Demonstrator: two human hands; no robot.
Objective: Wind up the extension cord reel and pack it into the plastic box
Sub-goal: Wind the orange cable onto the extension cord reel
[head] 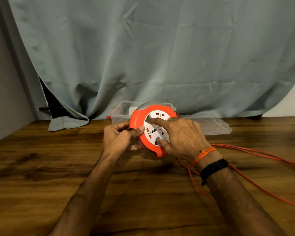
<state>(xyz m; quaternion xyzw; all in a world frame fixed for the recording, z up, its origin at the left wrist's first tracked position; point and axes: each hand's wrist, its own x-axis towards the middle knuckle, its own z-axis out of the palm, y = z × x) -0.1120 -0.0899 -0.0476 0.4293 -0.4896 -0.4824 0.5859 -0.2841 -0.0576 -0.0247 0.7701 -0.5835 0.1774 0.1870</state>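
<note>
A: So, nearest first. What lies at the front edge?

B: Bare wooden table [41, 167], with both forearms coming in from 6 o'clock and cut off by the bottom of the view. The widest open stretch of wood is at 8 and 9 o'clock, running out to the left edge by the grey wall [5, 82].

A: And on the right?

B: Less room there. Loops of loose orange cord [255, 184] lie across the wood from about 3 to 5 o'clock, pass under the right wrist and leave the view at the right side, so the far end cannot be seen.

A: The reel itself?

B: The extension cord reel [152, 128] is held up above the table at the centre, orange rim tilted, white socket face toward the camera. The left hand [121, 138] grips its rim at 9 o'clock, fingers curled round the edge and thumb pressed on the front. The right hand [180, 138] lies over the face at 3 o'clock, with the index finger and thumb pressing into the white disc and the fingers bent on it.

A: What is hard to make out?

B: The reel's back and lower part are blurred and hidden by the hands; how much cord is wound inside cannot be told.

A: Farther back?

B: At 12 o'clock the clear plastic box [124, 108] stands open just behind the reel, partly hidden by it. Its clear lid [215, 126] lies flat beside it at 1 o'clock. Behind both hangs a grey curtain [160, 48], with a dark gap at 10 o'clock whose contents are unreadable.
</note>
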